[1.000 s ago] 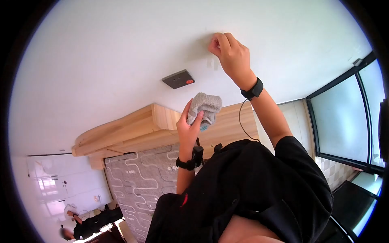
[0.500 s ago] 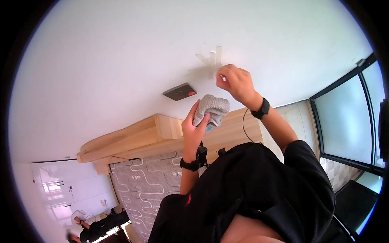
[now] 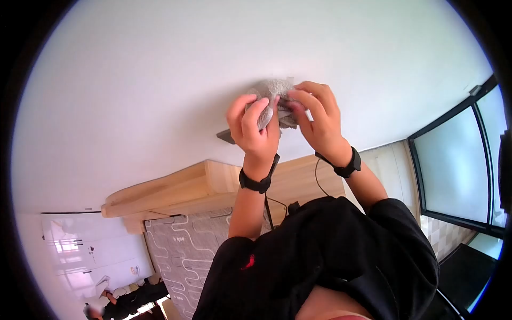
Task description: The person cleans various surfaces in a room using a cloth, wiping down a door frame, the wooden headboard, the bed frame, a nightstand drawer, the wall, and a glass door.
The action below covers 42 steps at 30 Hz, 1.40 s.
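Observation:
A folded grey terry cloth (image 3: 274, 85) is held up at the white wall, over the spot where the tape strips are. My left hand (image 3: 252, 125) grips its left side, fingers curled around it and thumb pointing up. My right hand (image 3: 322, 114) holds the right side with bent fingertips. Only a small end of the pale tape (image 3: 290, 80) shows above the cloth; the rest is covered. Behind my left wrist and fingers, a dark grey wall switch plate (image 3: 225, 136) is mostly hidden.
Below the hands is a wooden headboard (image 3: 224, 178), beside a grey patterned mattress (image 3: 184, 245). A dark-framed glass door (image 3: 453, 154) stands at right. White cabinets (image 3: 101, 245) and another person in dark clothes (image 3: 138, 296) are at lower left.
My left hand has carried the cloth up to the wall over the tape strips. My right hand, formerly apart from the cloth, has come down onto it. The switch plate is now mostly covered.

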Tool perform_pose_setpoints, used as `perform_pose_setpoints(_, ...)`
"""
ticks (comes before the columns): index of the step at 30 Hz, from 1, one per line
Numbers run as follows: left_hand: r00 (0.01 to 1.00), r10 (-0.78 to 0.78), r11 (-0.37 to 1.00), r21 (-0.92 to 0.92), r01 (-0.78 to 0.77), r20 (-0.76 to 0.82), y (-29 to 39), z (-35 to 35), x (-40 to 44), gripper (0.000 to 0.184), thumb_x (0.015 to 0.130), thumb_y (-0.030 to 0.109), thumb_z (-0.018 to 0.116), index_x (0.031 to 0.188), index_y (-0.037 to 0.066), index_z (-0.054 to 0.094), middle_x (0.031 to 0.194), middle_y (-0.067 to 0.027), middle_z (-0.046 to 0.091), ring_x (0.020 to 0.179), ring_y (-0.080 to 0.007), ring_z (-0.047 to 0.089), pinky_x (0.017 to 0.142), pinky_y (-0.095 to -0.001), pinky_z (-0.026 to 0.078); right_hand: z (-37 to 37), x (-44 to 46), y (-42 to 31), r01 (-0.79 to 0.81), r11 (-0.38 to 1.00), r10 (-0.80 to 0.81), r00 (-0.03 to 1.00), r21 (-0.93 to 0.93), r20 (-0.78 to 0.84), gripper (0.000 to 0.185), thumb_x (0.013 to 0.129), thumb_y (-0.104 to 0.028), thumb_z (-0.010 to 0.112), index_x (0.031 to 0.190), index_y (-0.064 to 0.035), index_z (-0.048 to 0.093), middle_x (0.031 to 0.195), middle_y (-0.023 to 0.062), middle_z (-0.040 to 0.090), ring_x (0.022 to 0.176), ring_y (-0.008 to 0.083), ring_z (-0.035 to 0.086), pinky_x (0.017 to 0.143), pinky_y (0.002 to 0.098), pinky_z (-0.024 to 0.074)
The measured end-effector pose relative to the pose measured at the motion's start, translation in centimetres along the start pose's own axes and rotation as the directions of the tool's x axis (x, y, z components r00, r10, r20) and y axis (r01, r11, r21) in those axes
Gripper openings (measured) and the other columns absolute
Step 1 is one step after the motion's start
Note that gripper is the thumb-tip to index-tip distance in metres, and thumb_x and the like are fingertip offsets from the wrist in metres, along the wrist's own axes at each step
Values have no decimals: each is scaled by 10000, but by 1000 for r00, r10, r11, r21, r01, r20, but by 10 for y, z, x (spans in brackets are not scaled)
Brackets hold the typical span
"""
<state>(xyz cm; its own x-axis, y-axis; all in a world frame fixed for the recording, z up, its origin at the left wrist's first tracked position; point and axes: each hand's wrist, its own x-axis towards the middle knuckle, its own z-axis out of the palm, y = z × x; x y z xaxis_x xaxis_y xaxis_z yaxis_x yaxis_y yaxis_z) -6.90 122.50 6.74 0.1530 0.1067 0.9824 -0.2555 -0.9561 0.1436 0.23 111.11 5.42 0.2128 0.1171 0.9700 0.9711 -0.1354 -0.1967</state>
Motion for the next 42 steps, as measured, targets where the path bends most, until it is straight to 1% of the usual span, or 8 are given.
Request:
perform_pose_setpoints(5,988,152,987,60,-150,-32,-19,24,-27,296,729,-79,714,958,55,581,982,-116,596,788,-265,608,674,-342,511,18,-4,13,85,993,-91,993,-84,-78,253,605,0,691,854,-45,684,927,83,598,819,258,617,579,313,533)
perform_pose_setpoints(13,985,-115,991,-58,124,131,-9,18,-114,272,723,-83,693,934,37,570,981,-137,624,843,-312,627,712,-372,516,1,-81,4,-137,987,145,984,-88,99,205,661,-3,657,858,-54,680,881,71,606,826,244,620,617,317,531)
perform_pose_setpoints(18,614,-570,756,54,653,547,26,-20,-158,222,832,183,714,917,16,595,891,-125,633,803,-258,602,733,-328,482,-51,-143,-11,-499,854,514,765,-148,389,161,787,-28,608,920,-66,690,922,72,627,855,281,587,741,371,500)
perform_pose_setpoints(23,367,-550,555,-1,832,750,74,-68,-220,309,866,315,686,922,22,603,879,-136,643,825,-255,613,749,-337,480,-122,-223,-80,-581,748,663,656,-320,361,226,831,-114,630,1050,-63,652,1043,136,625,988,339,578,850,394,484)
perform_pose_setpoints(28,291,-379,521,-58,852,878,126,-80,-257,275,842,261,717,910,11,624,843,-111,658,777,-191,628,710,-306,491,-180,-288,-152,-941,80,823,-124,-330,554,473,957,-322,535,1317,-25,458,1113,186,633,989,313,629,858,376,483)
perform_pose_setpoints(35,60,-21,554,-39,832,998,264,-38,-207,314,792,289,764,880,4,665,724,-70,659,662,-145,612,632,-296,495,-287,-274,-175,-1000,-6,945,2,23,326,618,893,-380,631,1345,-19,415,1121,135,600,991,185,578,843,313,457)
perform_pose_setpoints(38,39,75,546,-74,835,996,317,-7,-191,308,767,278,788,858,5,681,653,-38,629,605,-91,566,574,-258,470,-347,-294,-154,-974,226,953,227,27,203,655,802,-303,748,1302,-6,448,1103,95,575,1003,150,542,844,295,451)
perform_pose_setpoints(42,32,187,483,-120,867,982,358,35,-199,284,778,260,784,832,2,681,610,-14,588,558,-49,507,510,-219,414,-406,-290,-142,-968,196,979,202,156,26,647,808,-177,698,1381,-54,425,1192,111,580,1093,176,550,932,310,448)
